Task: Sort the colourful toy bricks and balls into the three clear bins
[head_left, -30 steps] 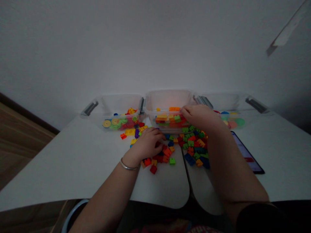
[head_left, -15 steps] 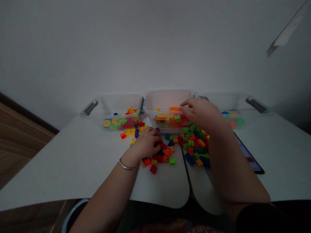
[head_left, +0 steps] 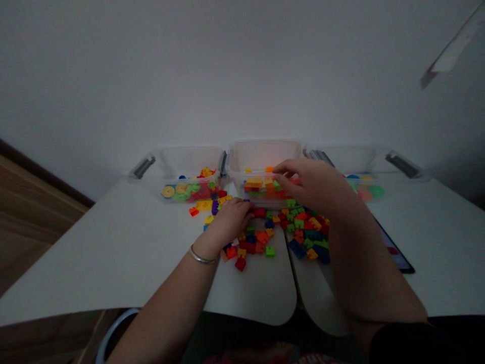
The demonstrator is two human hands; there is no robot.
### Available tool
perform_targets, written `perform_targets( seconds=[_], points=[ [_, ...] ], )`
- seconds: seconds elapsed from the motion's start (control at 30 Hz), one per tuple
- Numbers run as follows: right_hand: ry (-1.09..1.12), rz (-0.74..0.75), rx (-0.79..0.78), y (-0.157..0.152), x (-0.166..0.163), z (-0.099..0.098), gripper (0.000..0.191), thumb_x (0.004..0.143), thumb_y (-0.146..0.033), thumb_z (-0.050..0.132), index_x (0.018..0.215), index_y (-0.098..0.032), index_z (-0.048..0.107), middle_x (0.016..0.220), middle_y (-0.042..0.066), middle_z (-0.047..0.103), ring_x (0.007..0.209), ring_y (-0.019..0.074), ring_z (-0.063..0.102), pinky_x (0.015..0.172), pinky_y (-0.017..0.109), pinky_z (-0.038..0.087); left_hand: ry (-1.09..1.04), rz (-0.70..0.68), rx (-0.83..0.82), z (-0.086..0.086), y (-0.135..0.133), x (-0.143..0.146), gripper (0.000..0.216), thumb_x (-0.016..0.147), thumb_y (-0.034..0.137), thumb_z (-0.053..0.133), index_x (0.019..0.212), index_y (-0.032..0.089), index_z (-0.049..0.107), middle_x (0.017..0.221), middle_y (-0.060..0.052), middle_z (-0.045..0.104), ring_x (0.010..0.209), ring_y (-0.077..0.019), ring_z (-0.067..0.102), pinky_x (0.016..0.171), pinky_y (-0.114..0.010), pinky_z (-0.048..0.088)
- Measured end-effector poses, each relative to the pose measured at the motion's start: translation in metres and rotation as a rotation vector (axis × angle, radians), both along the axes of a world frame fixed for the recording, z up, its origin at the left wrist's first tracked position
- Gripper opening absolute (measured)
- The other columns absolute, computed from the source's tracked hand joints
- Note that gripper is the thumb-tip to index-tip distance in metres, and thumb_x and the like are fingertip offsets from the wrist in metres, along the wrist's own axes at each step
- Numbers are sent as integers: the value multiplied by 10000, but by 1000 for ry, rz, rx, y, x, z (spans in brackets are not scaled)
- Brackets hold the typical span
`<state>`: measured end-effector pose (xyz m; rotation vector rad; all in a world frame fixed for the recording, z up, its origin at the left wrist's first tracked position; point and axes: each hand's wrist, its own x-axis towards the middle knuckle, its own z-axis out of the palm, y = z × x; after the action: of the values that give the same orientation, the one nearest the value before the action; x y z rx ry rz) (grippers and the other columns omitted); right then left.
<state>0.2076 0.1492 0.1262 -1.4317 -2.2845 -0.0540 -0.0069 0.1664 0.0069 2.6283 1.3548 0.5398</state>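
Observation:
My left hand (head_left: 230, 221), with a metal bangle on the wrist, lies curled on a loose pile of small coloured bricks (head_left: 303, 230) on the white table (head_left: 113, 253). Its fingertips pinch a red brick (head_left: 259, 212). My right hand (head_left: 314, 187) hovers over the middle clear bin (head_left: 265, 151), fingers bent down towards the orange, yellow and green bricks inside. Whether it holds a brick is hidden by the fingers.
A left clear bin (head_left: 182, 156) holds coloured discs and bricks. A right clear bin (head_left: 364, 156) holds round pieces. A dark tablet (head_left: 394, 250) lies to the right of my right forearm. A few stray bricks (head_left: 202, 206) sit in front of the left bin.
My right hand rose from the pile and moved left over the middle bin. My left hand shifted slightly away from me, taking the red brick with it.

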Motion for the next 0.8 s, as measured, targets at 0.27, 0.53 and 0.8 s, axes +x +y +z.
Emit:
perform_targets(
  seconds=[0.27,0.53,0.8],
  points=[
    [-138,244,-88,-2,-9,-4,294,925,-324,505,1143,-194,652,1118,87,697,1016,233,632,846,342,463,-325,-28,-13,6,-7,4,261,927,211,436,1132,166,591,1036,-91,643,994,-218,585,895,-401,482],
    [-157,315,-206,2,-21,-17,124,889,-199,537,936,-181,650,966,57,700,854,188,627,739,302,441,-589,-41,-224,14,-13,9,263,919,296,444,1087,154,588,942,-71,653,846,-178,607,772,-331,504],
    [-7,280,-205,5,-22,-13,97,860,-150,563,904,-181,643,917,43,687,806,156,604,710,266,423,-918,-71,-478,12,-10,10,319,826,349,592,1090,169,588,1053,-70,657,925,-173,615,805,-312,507]
  ],
)
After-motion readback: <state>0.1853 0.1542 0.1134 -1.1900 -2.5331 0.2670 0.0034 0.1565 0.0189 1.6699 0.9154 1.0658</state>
